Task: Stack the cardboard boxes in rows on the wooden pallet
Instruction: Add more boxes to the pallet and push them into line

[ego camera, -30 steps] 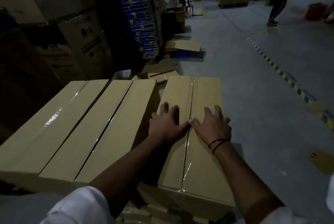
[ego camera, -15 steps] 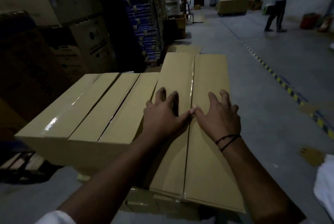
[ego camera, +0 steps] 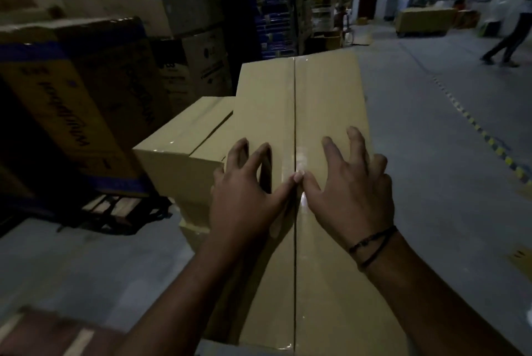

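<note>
Head view: left hand (ego camera: 244, 197) and right hand (ego camera: 348, 191) lie flat, fingers spread wide, on a long tan cardboard box (ego camera: 325, 91). Its glossy taped seam runs between the touching thumbs and on past the fingertips.

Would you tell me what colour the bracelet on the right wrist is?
The bracelet is black; head view shows it.

The grey concrete floor (ego camera: 431, 183) carries a dark wooden pallet (ego camera: 115, 209) at the left, with a big printed box (ego camera: 72, 102) resting on it. Stacked tan cardboard boxes (ego camera: 178, 160) stand just beside the pallet. A yellow-and-black striped line (ego camera: 486, 137) runs along the right.
</note>
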{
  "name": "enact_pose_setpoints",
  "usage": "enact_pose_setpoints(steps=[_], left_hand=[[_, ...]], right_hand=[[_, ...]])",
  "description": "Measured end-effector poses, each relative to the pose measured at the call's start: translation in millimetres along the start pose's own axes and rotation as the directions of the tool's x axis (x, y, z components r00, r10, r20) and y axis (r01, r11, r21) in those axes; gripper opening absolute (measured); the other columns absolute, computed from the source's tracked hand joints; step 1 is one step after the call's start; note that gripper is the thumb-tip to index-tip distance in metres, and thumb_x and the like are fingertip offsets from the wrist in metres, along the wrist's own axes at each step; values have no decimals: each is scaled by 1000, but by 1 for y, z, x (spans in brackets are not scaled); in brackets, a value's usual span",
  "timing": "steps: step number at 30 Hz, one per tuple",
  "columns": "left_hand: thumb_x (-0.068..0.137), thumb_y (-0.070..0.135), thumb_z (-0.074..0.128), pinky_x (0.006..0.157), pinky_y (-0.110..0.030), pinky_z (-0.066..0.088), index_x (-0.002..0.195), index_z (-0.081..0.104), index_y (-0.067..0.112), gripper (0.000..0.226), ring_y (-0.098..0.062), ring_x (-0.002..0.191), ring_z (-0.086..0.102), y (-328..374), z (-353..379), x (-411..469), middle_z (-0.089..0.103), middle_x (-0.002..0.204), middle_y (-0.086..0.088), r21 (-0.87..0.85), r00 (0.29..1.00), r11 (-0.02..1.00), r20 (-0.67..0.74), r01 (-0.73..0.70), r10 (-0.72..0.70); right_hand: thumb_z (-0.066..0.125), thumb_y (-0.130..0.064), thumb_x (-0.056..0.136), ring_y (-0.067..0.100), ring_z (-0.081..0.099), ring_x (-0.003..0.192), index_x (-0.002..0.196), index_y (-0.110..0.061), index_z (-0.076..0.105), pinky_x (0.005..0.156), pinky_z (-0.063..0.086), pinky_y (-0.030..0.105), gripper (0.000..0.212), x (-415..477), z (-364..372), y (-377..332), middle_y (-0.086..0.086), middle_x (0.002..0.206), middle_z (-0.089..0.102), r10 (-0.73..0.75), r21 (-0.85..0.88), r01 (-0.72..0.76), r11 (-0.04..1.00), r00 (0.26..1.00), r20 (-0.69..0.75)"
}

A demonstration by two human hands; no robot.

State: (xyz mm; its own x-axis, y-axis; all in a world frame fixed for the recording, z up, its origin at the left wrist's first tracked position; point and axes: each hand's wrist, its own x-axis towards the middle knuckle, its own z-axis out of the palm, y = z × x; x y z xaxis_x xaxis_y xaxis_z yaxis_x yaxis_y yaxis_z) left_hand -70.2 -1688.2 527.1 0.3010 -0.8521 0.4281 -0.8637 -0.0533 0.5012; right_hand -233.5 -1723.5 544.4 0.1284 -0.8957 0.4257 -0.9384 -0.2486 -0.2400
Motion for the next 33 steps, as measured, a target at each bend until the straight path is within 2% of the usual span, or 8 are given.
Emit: enact_pose_setpoints(steps=[4,7,10,13,20,28,31,33], left_hand=[[78,88,56,107,-49,46,151,37,49,85,-24,146,35,-17,-27,-40,19,164,16,-71,994,994,-74,79,-84],[78,86,57,108,-48,44,150,39,50,82,-24,143,37,-25,-46,-62,22,163,18,-32,980,993,-163,112,-116],[77,90,52,110,-53,39,148,43,49,82,-25,143,36,-34,-69,-77,27,162,16,63,958,978,-224,198,-179],[75,93,47,108,-56,41,144,49,48,82,-27,141,40,-50,-90,-89,31,160,15,118,933,950,-254,290,-254],[78,87,48,110,-55,37,149,42,48,81,-34,142,36,-95,-116,-123,23,165,11,228,874,857,-277,462,-398],[83,85,46,112,-54,33,150,41,47,78,-35,143,35,-169,-126,-138,22,166,7,273,737,689,-353,671,-577],[82,87,43,115,-60,27,149,41,47,78,-37,146,31,-205,-129,-140,23,165,7,300,667,598,-404,743,-626],[81,89,41,115,-63,29,149,41,48,80,-39,148,26,-228,-132,-138,25,164,7,299,617,541,-435,786,-656]], right_hand=[[49,-61,91,46,36,127,150,-27,28,91,46,50,71,-29,-26,-33,11,164,4,-121,-63,122,991,992,19],[46,-60,92,48,36,128,150,-27,27,91,46,51,70,-47,-30,-51,12,163,4,-169,-36,170,985,985,31],[41,-64,92,47,35,131,152,-31,22,96,45,52,71,-61,-22,-69,9,164,2,-190,36,187,982,978,82],[36,-68,93,42,34,133,153,-34,18,100,43,48,71,-70,-9,-91,5,165,1,-255,126,241,962,960,115],[38,-70,93,39,36,135,153,-36,21,100,46,46,71,-85,31,-143,3,165,6,-421,268,371,889,893,159],[34,-70,93,38,38,135,154,-36,23,100,46,44,71,-86,98,-221,1,165,9,-620,387,511,768,744,247],[36,-69,94,39,38,135,155,-35,25,98,46,43,71,-82,126,-258,1,166,10,-687,431,556,710,682,251],[37,-69,93,40,37,137,154,-35,27,101,46,46,71,-76,144,-284,0,166,10,-728,471,575,669,635,259]])
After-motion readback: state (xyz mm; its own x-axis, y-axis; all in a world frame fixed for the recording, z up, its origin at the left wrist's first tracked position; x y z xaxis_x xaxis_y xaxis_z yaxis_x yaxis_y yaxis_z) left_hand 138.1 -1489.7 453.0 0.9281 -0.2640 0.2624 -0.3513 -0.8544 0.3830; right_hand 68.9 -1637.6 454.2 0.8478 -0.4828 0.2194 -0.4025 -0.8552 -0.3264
